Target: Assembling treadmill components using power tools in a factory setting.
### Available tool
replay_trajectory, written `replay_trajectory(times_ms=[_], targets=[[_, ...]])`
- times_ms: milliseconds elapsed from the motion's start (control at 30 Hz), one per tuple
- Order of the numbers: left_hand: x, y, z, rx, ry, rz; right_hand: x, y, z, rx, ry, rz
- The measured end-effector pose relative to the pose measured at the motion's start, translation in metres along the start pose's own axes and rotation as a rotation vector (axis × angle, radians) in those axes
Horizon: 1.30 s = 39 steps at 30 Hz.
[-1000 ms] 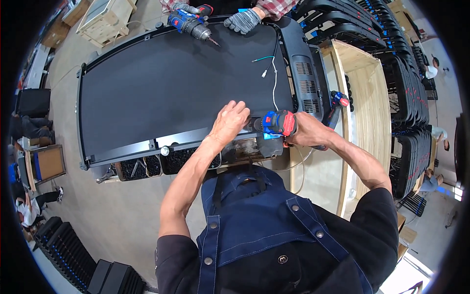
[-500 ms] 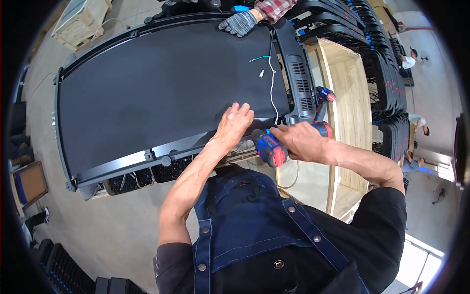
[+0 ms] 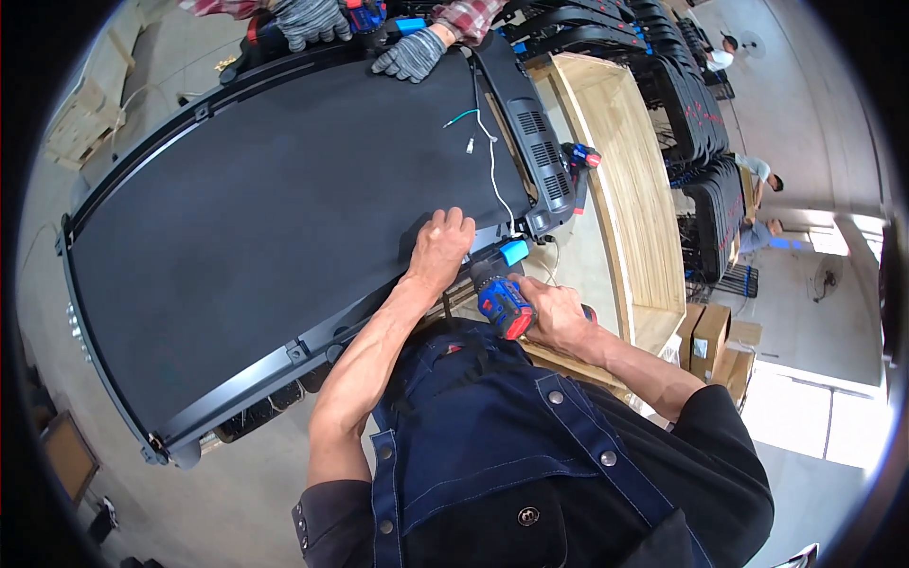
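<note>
A treadmill (image 3: pixel 256 218) with a black belt and vented motor cover lies in front of me. My right hand (image 3: pixel 557 314) grips a blue and red cordless drill (image 3: pixel 504 305), its nose toward the near side rail by the cover. Curled against that near edge is my left hand (image 3: pixel 442 248), fingers pressed together; what they hold, if anything, is hidden. A bright blue piece (image 3: pixel 514 252) sits beside the drill's nose. On the belt lie a white cable (image 3: pixel 493 166) with a green-tipped branch and a small white connector (image 3: pixel 470 147).
Across the treadmill, a co-worker's grey-gloved hand (image 3: pixel 412 57) rests on the belt; another gloved hand (image 3: pixel 311 21) is beside a drill (image 3: pixel 367 14). A second drill (image 3: pixel 579 159) hangs by the cover. An open wooden crate (image 3: pixel 620 180) and stacked black frames (image 3: pixel 696 104) stand right.
The view has shifted, moving the treadmill left. My right hand and drill sit lower along the near rail. The co-worker's other gloved hand and drill have come into view.
</note>
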State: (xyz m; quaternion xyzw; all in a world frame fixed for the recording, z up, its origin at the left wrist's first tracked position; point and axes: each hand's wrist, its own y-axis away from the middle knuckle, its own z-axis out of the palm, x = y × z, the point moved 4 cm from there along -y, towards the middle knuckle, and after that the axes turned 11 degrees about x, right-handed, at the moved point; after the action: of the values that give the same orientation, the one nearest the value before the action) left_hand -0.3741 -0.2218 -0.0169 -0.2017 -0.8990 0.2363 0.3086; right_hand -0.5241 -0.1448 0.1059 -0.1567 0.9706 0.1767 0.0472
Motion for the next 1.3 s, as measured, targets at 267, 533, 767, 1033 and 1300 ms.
replay_trajectory(times_ms=[267,533,767,1033,1300], targets=[[-0.005,-0.002,0.001,-0.021,0.091,0.031,0.007,-0.012,-0.012,-0.142,0.119,-0.123],[-0.009,-0.004,0.005,-0.033,0.098,-0.011,0.006,-0.031,-0.025,-0.148,0.087,-0.081],[-0.010,-0.003,0.008,-0.083,0.177,-0.081,0.022,-0.066,-0.040,-0.231,-0.051,0.187],[-0.007,0.002,0.003,-0.071,0.195,-0.056,0.011,-0.072,-0.045,-0.157,-0.069,0.053],[-0.007,0.001,0.001,-0.044,0.186,-0.063,0.032,-0.087,-0.048,-0.315,-0.043,0.066]])
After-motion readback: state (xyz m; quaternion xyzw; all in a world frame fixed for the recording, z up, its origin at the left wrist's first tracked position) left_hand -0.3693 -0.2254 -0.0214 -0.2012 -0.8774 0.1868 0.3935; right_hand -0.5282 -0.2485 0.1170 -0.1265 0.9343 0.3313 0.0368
